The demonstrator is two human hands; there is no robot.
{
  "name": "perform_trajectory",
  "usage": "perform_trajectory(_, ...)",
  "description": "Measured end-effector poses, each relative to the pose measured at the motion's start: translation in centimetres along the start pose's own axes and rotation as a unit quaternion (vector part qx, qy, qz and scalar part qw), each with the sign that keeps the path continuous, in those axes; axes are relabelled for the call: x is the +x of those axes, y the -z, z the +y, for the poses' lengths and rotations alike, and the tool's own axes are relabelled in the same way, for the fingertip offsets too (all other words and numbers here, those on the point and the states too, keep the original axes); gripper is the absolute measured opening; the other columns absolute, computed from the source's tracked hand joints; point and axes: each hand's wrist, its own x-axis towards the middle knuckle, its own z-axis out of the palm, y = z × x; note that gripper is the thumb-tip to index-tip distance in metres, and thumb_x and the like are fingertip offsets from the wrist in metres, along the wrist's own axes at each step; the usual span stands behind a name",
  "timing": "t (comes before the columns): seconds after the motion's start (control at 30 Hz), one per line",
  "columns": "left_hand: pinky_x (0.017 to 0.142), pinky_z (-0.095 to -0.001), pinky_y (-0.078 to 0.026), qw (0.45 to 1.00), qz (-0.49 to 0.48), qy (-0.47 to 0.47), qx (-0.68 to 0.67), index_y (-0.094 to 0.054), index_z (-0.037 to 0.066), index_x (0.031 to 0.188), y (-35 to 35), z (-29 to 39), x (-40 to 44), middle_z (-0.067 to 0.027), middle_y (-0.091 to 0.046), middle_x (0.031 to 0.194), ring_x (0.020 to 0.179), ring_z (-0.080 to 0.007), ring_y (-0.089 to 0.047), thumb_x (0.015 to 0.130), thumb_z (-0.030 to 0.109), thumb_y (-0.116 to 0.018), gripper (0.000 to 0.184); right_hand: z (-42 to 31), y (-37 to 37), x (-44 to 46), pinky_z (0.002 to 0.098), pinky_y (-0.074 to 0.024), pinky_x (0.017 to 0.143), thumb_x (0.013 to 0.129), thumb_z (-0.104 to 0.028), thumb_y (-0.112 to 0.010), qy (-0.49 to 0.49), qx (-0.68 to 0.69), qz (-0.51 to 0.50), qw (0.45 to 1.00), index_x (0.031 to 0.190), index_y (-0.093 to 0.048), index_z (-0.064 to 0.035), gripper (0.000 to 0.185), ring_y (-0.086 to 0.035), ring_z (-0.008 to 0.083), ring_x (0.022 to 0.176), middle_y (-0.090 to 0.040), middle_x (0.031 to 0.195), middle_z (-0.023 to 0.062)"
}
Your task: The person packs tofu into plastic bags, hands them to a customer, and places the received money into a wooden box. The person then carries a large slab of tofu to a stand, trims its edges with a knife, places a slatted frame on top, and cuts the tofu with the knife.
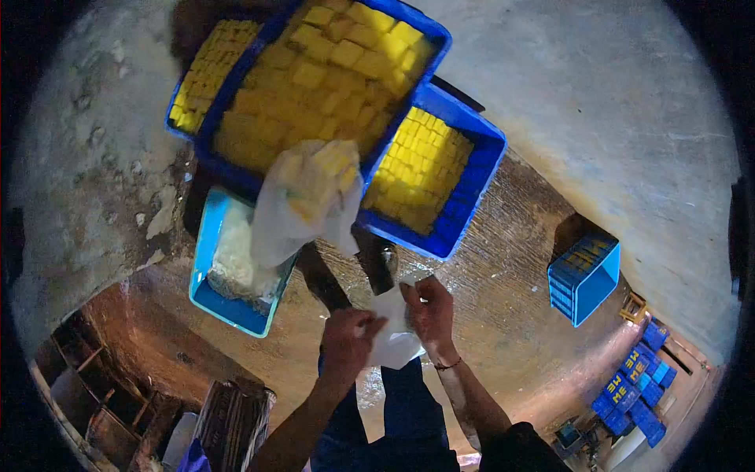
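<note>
In front of my legs, my left hand point(351, 338) and my right hand point(431, 315) pinch a thin white plastic bag point(395, 340) from either side. The fingers of both hands are closed on its edges, and the bag looks flat. Just ahead, a filled translucent plastic bag point(295, 224) with yellow blocks inside rests against the near edge of a large blue crate point(440, 31). That crate holds many square yellow blocks point(346, 53), which look like tofu, apparently under liquid.
Another blue crate point(480, 185) with yellow blocks stands at the right, and one point(179, 130) at the left. A light-blue crate point(236, 315) holds whitish plastic. Further right are a light-blue crate point(595, 287) on its side and stacked blue crates point(629, 381). The floor point(503, 291) looks wet.
</note>
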Motion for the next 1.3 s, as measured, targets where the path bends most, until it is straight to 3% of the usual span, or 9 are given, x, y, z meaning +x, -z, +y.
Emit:
perform_trajectory(0.1, 0.068, -0.0339, -0.046, 0.987, 0.027, 0.100, -0.123, -0.065, 0.002, 0.082, -1.5, -2.5, 1.5, -0.0090, -0.062, 0.079, 0.076, -0.0225, -0.058, 0.078, 0.020, -0.072, 0.020, 5.3, 1.8, 5.0, 0.0292, -0.0460, 0.064, 0.083, -0.021, -0.068, -0.004, -0.063, -0.090, 0.994, 0.075, -0.058, -0.0013, 0.024, -0.055, 0.0109, 0.067, -0.062, 0.072, 0.0056)
perform_trajectory(0.2, 0.065, -0.0330, -0.047, 0.991, 0.132, 0.027, 0.011, -0.063, 0.000, 0.083, -3.3, -6.9, 2.8, -0.0099, -0.062, 0.077, 0.072, -0.0202, -0.058, 0.082, 0.018, -0.069, 0.019, 13.1, 1.9, 11.7, 0.0280, -0.0491, 0.078, 0.079, -0.013, -0.072, -0.030, 0.129, -0.440, 0.888, 0.095, -0.065, -0.0024, 0.020, -0.062, 0.0141, 0.081, -0.067, 0.086, 0.0032)
perform_trajectory(0.3, 0.063, -0.0330, -0.047, 0.979, 0.098, 0.152, -0.091, -0.060, -0.001, 0.088, -5.7, -10.8, 3.6, -0.0102, -0.060, 0.075, 0.069, -0.0179, -0.057, 0.086, 0.018, -0.064, 0.019, 18.9, 0.3, 19.6, 0.0295, -0.0500, 0.078, 0.076, -0.013, -0.075, -0.087, 0.196, -0.401, 0.891, 0.102, -0.065, -0.0046, 0.029, -0.062, 0.0134, 0.083, -0.067, 0.100, 0.0052)
perform_trajectory(0.47, 0.061, -0.0287, -0.045, 0.966, 0.036, 0.230, -0.111, -0.058, -0.001, 0.094, -8.9, -14.9, 4.6, -0.0057, -0.059, 0.074, 0.064, -0.0137, -0.054, 0.088, 0.019, -0.061, 0.020, 31.6, -7.2, 30.6, 0.0455, -0.0431, 0.094, 0.077, -0.018, -0.067, 0.134, -0.361, -0.102, 0.917, 0.120, -0.054, -0.0085, 0.046, -0.052, 0.0363, 0.112, -0.054, 0.124, 0.0181)
perform_trajectory(0.8, 0.058, -0.0260, -0.047, 0.959, 0.035, 0.256, -0.119, -0.056, 0.000, 0.094, -11.3, -16.0, 7.7, -0.0050, -0.057, 0.084, 0.067, -0.0115, -0.055, 0.088, 0.011, -0.059, 0.013, 36.7, -12.6, 36.4, 0.0447, -0.0443, 0.092, 0.086, -0.019, -0.052, 0.059, -0.403, -0.224, 0.886, 0.119, -0.054, -0.0096, 0.035, -0.054, 0.0364, 0.108, -0.057, 0.118, 0.0182)
perform_trajectory(1.0, 0.061, -0.0268, -0.050, 0.963, 0.036, 0.205, -0.172, -0.054, 0.001, 0.095, -10.5, -13.4, 8.2, -0.0049, -0.053, 0.086, 0.071, -0.0134, -0.055, 0.088, 0.009, -0.060, 0.012, 31.9, -7.6, 32.3, 0.0419, -0.0475, 0.088, 0.081, -0.007, -0.060, 0.182, -0.302, -0.092, 0.931, 0.116, -0.054, -0.0049, 0.036, -0.060, 0.0339, 0.097, -0.060, 0.111, 0.0169)
perform_trajectory(1.07, 0.062, -0.0265, -0.051, 0.957, 0.020, 0.233, -0.169, -0.054, 0.001, 0.095, -10.4, -12.2, 8.4, -0.0053, -0.052, 0.087, 0.074, -0.0131, -0.055, 0.088, 0.010, -0.061, 0.013, 28.9, -5.3, 29.2, 0.0378, -0.0493, 0.085, 0.071, -0.005, -0.069, 0.058, 0.012, -0.118, 0.991, 0.116, -0.051, -0.0045, 0.049, -0.061, 0.0280, 0.096, -0.061, 0.110, 0.0137)
perform_trajectory(1.2, 0.063, -0.0270, -0.051, 0.952, 0.022, 0.207, -0.223, -0.053, 0.001, 0.095, -10.7, -10.9, 8.1, -0.0045, -0.049, 0.085, 0.077, -0.0124, -0.055, 0.091, 0.010, -0.058, 0.011, 20.6, -2.5, 18.5, 0.0333, -0.0473, 0.081, 0.065, -0.014, -0.072, -0.078, 0.481, -0.203, 0.849, 0.112, -0.047, -0.0068, 0.054, -0.056, 0.0194, 0.096, -0.055, 0.101, 0.0066)
perform_trajectory(1.3, 0.064, -0.0256, -0.049, 0.910, 0.044, 0.240, -0.335, -0.052, 0.002, 0.095, -10.8, -9.5, 7.9, -0.0030, -0.050, 0.086, 0.077, -0.0112, -0.053, 0.093, 0.012, -0.055, 0.010, 19.8, -4.0, 13.5, 0.0306, -0.0391, 0.092, 0.060, -0.011, -0.071, -0.159, 0.520, -0.310, 0.780, 0.111, -0.051, -0.0064, 0.055, -0.050, 0.0180, 0.104, -0.052, 0.105, 0.0049)
